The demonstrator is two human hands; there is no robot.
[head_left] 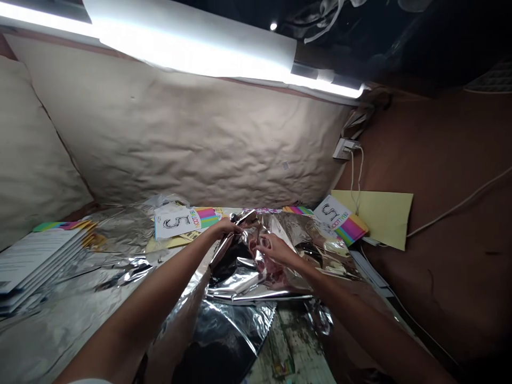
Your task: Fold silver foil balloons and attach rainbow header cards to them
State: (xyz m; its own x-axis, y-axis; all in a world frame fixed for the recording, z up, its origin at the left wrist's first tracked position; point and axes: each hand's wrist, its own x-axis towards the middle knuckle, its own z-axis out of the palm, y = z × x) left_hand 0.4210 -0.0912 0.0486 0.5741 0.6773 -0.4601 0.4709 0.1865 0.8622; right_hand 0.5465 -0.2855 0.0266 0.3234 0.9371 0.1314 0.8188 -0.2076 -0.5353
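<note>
A shiny silver foil balloon [240,282], flat and creased, lies folded in front of me on the worktable. My left hand [227,227] is closed on its upper left edge, where the foil bunches up beneath the fingers. Lower and to the right, my right hand [272,248] has its fingers bent and pinching the foil surface, which mirrors them. Part of the foil toward me hangs over a darker, smooth foil piece [228,336]. The exact grip of the right fingertips is partly lost in reflections.
Printed balloon packets marked 5 lie behind at left [176,223] and right [336,216]. A stack of printed packets [36,261] sits far left. A yellow sheet [390,218] leans by the right wall. White cables run from a wall socket [344,149]. A tube light [200,53] hangs above.
</note>
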